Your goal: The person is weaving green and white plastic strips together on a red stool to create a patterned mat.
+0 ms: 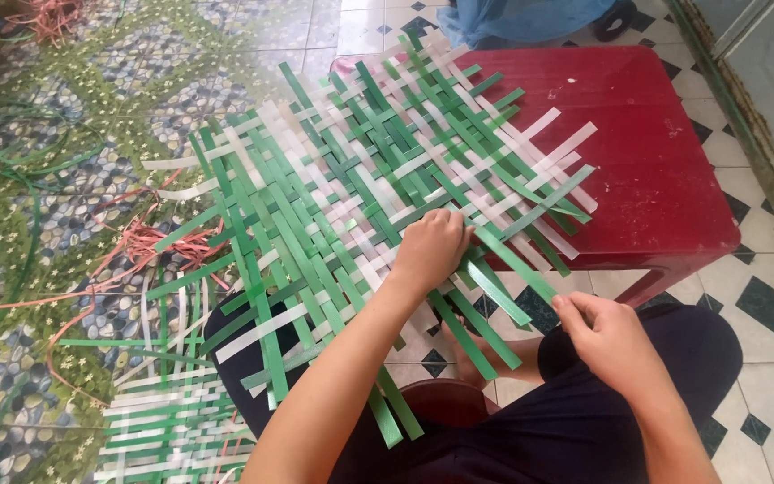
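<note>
A tiled floor (768, 296) of white squares with dark diamonds runs along the right, and a pebble-and-flower patterned mat (91, 81) covers the left. On the far right stands a low red plastic table (665, 170), and across it and your lap lies the woven mat (351, 188) of green and white plastic strips, its loose ends fanning out on every side.

Your left hand (430, 246) rests knuckles-up on the near edge of the weave, fingers curled under and pressing the strips down; what the fingertips grip is hidden. Your right hand (604, 336) sits nearer to you and to the right, thumb and fingers pinched narrow on the near end of a long green strip (517, 269) that runs up and to the left into the weave, just beside your left hand.

On the near left of the floor lies a second woven piece (172, 421) in green and white. Loose pinkish-red strips (150, 242) are scattered left of the main weave, and coiled green strips (2, 152) lie at the far left. A blue bag (530, 18) sits behind the table.
</note>
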